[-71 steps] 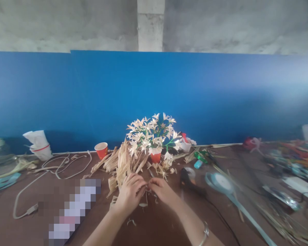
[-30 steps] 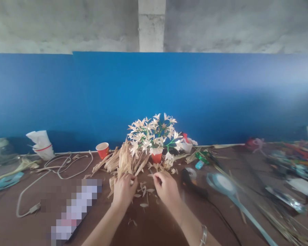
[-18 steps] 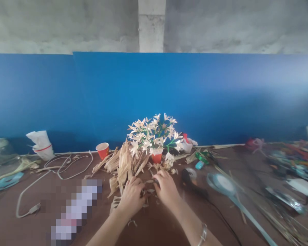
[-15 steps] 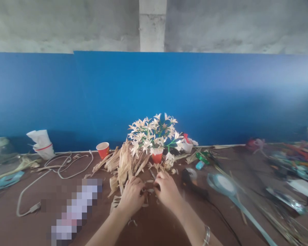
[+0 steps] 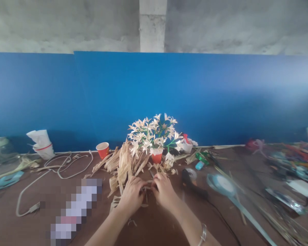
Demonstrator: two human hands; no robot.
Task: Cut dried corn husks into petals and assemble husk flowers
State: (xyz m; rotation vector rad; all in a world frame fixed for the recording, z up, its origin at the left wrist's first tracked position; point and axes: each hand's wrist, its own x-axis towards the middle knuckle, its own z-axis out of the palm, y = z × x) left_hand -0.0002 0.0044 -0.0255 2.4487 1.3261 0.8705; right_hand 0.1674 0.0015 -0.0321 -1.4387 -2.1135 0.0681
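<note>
My left hand (image 5: 133, 193) and my right hand (image 5: 164, 191) meet low over the table, fingers curled in a pinch. A thin pale strip of dried husk (image 5: 149, 182) seems to run between their fingertips, though the fingers cover most of it. Just beyond stands a red paper cup (image 5: 157, 158) holding a bunch of cream husk flowers (image 5: 150, 136) on green stems. Dried corn husks (image 5: 125, 162) lie heaped behind my left hand, and small scraps are scattered around both hands.
Left of the husks are another red paper cup (image 5: 103, 150), a white cable (image 5: 61, 176) and a blurred-out long object (image 5: 75, 208). On the right lie a black corded tool (image 5: 195, 186), a pale blue ribbon roll (image 5: 223, 184) and mixed craft material (image 5: 297, 164). A blue panel (image 5: 105, 95) backs the table.
My right hand has shifted slightly left, closing the gap to my left hand. The left hand stays nearly where it was.
</note>
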